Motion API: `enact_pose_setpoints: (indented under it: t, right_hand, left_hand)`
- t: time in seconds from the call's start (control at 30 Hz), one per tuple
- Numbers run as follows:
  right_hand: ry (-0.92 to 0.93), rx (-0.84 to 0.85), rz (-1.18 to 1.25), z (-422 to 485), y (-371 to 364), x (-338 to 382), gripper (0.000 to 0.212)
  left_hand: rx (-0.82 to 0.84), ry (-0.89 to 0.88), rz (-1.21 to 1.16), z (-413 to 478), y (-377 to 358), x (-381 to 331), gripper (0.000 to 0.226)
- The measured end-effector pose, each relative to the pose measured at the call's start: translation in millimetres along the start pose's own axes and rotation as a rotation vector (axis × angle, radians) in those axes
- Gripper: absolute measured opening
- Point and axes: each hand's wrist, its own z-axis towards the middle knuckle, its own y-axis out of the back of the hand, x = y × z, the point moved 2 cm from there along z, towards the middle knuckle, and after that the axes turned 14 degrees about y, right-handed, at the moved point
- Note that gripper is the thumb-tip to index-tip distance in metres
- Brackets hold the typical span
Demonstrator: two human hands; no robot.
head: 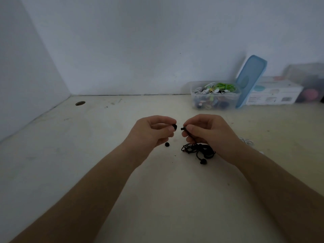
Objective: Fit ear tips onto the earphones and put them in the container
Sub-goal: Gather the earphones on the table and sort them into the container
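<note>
My left hand (150, 131) pinches a small black ear tip (174, 126) between thumb and forefinger. My right hand (208, 132) grips a black earbud (183, 128), its nozzle pointing left toward the ear tip with a small gap between them. The black earphone cable (198, 149) lies bundled on the table under my right hand, and the second earbud (203, 161) rests at its near end. Another loose black ear tip (167, 144) sits on the table below my left hand. A clear plastic container (214, 95) holding several coloured earphones stands at the back right.
A blue lid (250, 79) leans against the wall beside the container. A white carton (273, 92) and a blurred clear box (308, 83) stand further right. White cable (247, 141) lies right of my right wrist. A round hole (80, 103) marks the table's back left.
</note>
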Motion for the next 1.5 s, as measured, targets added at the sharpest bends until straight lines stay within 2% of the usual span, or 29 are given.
enact_pose_setpoints:
  t: [0.27,0.53,1.23,1.5]
  right_hand:
    - [0.022,-0.022,0.041,0,-1,1,0.012]
    - [0.041,-0.015,0.046,0,-3,1,0.011]
    - [0.087,0.001,-0.009,0,-1,0,0.014]
    - [0.005,-0.002,0.149,0,0,-2,0.012]
  left_hand:
    - [0.107,-0.008,-0.216,12,-19,17,0.018]
    - [0.131,-0.008,-0.354,8,-20,19,0.016]
    - [0.125,-0.043,-0.261,5,-16,18,0.014]
    - [0.173,-0.068,-0.285,5,-17,18,0.016]
